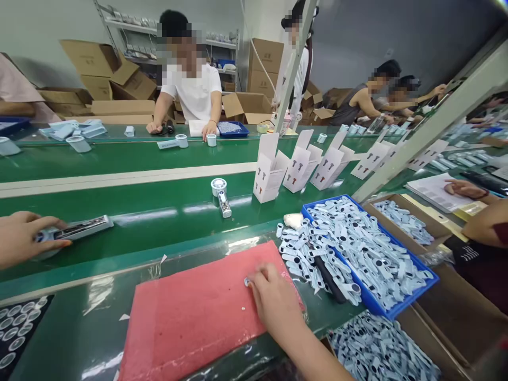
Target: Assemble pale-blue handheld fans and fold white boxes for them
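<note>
At the left edge my left hand [29, 238] is closed around a long light-blue housing [85, 227] with a round end. The housing's dark inside shows, and it lies low over the green conveyor belt [154, 217]. Over the red pad [190, 312], the fingers of my right hand [273, 299] pinch a small pale piece [246, 282], too small to name. Further up the belt lies another light-blue housing [223, 203], its open front up. Many light-blue handle covers with dark ovals [305, 248] are heaped to the right of the pad.
A blue tray [431, 283] and a carton [444, 238] hold more covers. Round stickers on a dark sheet [18, 328] lie lower left. White boxes [272, 174] stand along the belt, near a slanted metal post [432, 121]. Co-workers [194, 100] sit opposite; another's hand [462, 188] is at right.
</note>
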Motion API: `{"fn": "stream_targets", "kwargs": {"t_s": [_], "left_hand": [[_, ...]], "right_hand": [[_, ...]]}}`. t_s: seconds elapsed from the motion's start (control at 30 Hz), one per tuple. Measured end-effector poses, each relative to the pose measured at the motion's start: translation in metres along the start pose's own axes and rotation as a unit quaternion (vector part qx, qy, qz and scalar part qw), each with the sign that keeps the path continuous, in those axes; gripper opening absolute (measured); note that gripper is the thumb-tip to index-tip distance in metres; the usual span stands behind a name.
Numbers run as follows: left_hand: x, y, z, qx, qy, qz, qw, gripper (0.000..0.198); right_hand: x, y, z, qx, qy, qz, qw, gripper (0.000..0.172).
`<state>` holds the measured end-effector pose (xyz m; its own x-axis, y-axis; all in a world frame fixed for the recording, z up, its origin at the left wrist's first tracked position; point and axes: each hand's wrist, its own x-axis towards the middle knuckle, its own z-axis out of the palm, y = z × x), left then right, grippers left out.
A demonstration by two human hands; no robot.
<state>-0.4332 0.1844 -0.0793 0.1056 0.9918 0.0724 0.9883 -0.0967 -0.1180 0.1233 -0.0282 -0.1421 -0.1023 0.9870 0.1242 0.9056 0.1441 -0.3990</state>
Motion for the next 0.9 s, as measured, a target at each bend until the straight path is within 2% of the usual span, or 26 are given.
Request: {"fn": "stream_targets", "kwargs": {"t_s": [0.1, 0.17, 0.2, 0.27, 0.33, 0.37, 0.47, 0.53, 0.57, 0.63, 0.7, 0.77, 0.83, 0.9], "left_hand": [[0.004, 0.01, 0.003, -0.01, -0.094, -0.031, 0.995, 0.113], [0.003, 0.035, -0.009, -0.028, -0.106, -0.019, 0.994, 0.105], [0.0, 0.055, -0.017, -0.033, -0.094, 0.003, 0.995, 0.096], [-0.013, 0.105, -0.036, -0.05, -0.068, 0.065, 0.994, 0.072], [-0.034, 0.167, -0.052, -0.089, -0.047, 0.15, 0.984, 0.048], [-0.046, 0.2, -0.057, -0.112, -0.034, 0.191, 0.975, 0.038], [-0.079, 0.288, -0.059, -0.155, -0.012, 0.329, 0.931, 0.028], [-0.093, 0.33, -0.052, -0.171, -0.019, 0.394, 0.903, 0.022], [-0.098, 0.344, -0.048, -0.172, -0.025, 0.411, 0.895, 0.018], [-0.103, 0.36, -0.04, -0.183, -0.028, 0.423, 0.887, 0.017], [-0.104, 0.363, -0.036, -0.219, -0.021, 0.421, 0.88, 0.032], [-0.104, 0.36, -0.034, -0.278, -0.016, 0.421, 0.863, 0.046], [-0.104, 0.357, -0.034, -0.33, -0.012, 0.426, 0.842, 0.04], [-0.105, 0.356, -0.034, -0.357, 0.003, 0.432, 0.829, 0.022]], "right_hand": [[0.005, 0.005, -0.005, 0.016, 0.019, 0.044, 0.999, 0.016], [0.004, 0.011, -0.005, 0.04, 0.02, 0.038, 0.998, 0.022], [0.003, 0.014, -0.004, 0.042, 0.018, 0.024, 0.999, 0.026], [0.0, 0.019, -0.003, 0.029, 0.013, -0.01, 0.999, 0.021], [-0.005, 0.02, -0.006, 0.023, 0.015, -0.039, 0.999, 0.013], [-0.008, 0.02, -0.009, 0.035, 0.024, -0.053, 0.998, 0.015], [-0.018, 0.013, -0.028, 0.114, 0.074, -0.098, 0.986, 0.024], [-0.022, 0.007, -0.041, 0.157, 0.106, -0.104, 0.976, 0.028], [-0.022, 0.004, -0.045, 0.171, 0.114, -0.091, 0.974, 0.028], [-0.02, -0.002, -0.048, 0.188, 0.105, -0.04, 0.976, 0.023], [-0.013, -0.009, -0.044, 0.183, 0.073, 0.013, 0.98, 0.015], [-0.006, -0.018, -0.038, 0.152, 0.036, 0.036, 0.987, 0.012], [0.0, -0.026, -0.032, 0.112, 0.008, 0.032, 0.993, 0.011], [0.002, -0.032, -0.031, 0.082, -0.011, 0.027, 0.996, 0.011]]}}
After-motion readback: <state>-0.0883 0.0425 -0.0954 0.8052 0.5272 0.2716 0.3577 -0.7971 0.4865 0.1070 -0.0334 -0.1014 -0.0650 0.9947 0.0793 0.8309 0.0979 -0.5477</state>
